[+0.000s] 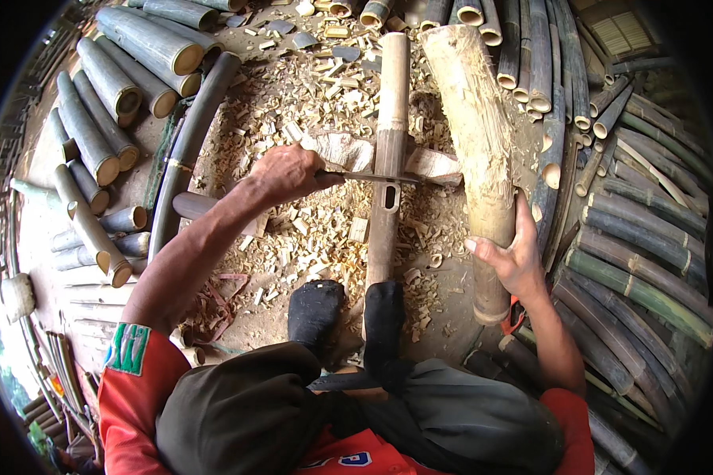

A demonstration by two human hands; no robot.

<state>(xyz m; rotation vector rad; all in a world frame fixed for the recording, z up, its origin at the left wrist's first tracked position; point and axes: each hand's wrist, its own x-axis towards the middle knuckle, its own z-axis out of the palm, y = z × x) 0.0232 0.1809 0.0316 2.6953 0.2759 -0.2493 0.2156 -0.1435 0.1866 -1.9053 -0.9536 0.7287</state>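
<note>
My left hand [285,170] is closed round the handle of a narrow knife [360,175], most of the handle hidden in the fist. Its blade lies crosswise over a brown bamboo pole [393,103], just beyond an oblong slot cut in the pole. A pale wooden block [434,165] sits crosswise beneath the pole. On the right, my right hand [517,252] grips a thick bamboo club [491,214] near its lower part, thumb in front and fingers behind. The club stands roughly parallel to the pole, its far half frayed and splintered.
My black-socked feet [317,313] are at the pole's near end, the right one against it. Wood chips [301,245] litter the ground. Cut bamboo lengths [146,39] are stacked at left, and more bamboo poles [642,237] lie at right. A long dark pole [190,150] slants beside my left arm.
</note>
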